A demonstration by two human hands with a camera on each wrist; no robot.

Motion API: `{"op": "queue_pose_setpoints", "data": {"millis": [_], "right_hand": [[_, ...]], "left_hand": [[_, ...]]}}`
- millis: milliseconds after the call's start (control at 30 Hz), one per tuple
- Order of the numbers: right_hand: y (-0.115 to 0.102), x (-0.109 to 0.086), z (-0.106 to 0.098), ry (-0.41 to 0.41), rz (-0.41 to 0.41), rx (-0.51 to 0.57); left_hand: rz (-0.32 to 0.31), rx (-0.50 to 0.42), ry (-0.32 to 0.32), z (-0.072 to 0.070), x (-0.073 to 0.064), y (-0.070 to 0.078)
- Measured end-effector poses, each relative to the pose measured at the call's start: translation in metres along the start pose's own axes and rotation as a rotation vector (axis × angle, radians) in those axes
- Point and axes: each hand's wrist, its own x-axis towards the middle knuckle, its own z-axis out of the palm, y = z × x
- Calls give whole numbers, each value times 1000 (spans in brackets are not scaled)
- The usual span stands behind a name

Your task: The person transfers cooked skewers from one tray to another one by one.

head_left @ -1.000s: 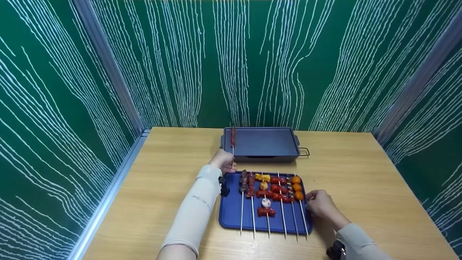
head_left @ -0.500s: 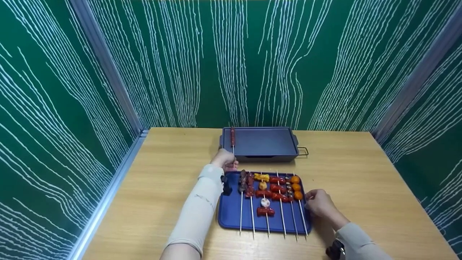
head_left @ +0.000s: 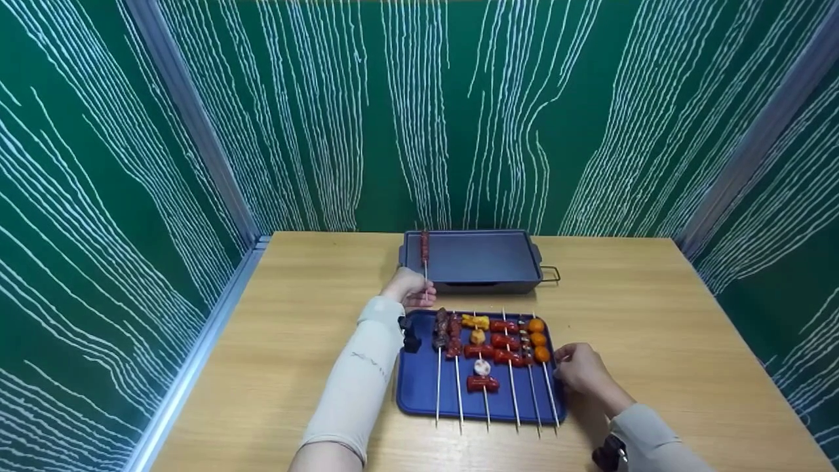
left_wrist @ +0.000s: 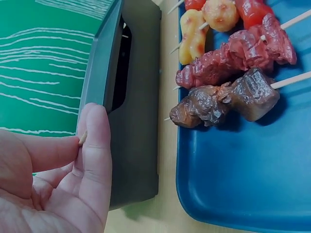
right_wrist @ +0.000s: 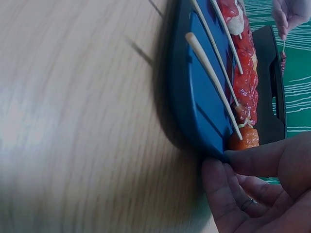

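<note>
My left hand (head_left: 411,286) pinches the stick end of a meat skewer (head_left: 425,246) between thumb and fingers. Its reddish meat lies over the left side of the dark grill (head_left: 482,259); in the left wrist view only the stick's tip (left_wrist: 83,139) shows. My right hand (head_left: 580,368) pinches the right rim of the blue tray (head_left: 419,393), thumb above and fingers below in the right wrist view. On the tray lie several more skewers: dark meat (head_left: 441,329), red meat (head_left: 455,335), a mixed one (head_left: 482,384), red sausage pieces (head_left: 505,342) and orange balls (head_left: 538,341).
The grill stands at the back of the wooden table (head_left: 314,314), a wire handle (head_left: 552,274) jutting from its right side. Stick ends overhang the tray's front edge. Green walls (head_left: 459,118) with white lines enclose the table behind and at both sides.
My left hand has shifted slightly up and to the right, and the skewer in it has moved a little right over the grill. The right hand stays on the tray rim.
</note>
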Motion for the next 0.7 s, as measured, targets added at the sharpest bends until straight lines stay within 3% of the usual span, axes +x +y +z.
{"op": "queue_pose_setpoints", "data": {"millis": [700], "right_hand": [[-1, -1, -2, 8, -33, -22]], "left_hand": [[106, 89, -12, -11, -21, 5]]}}
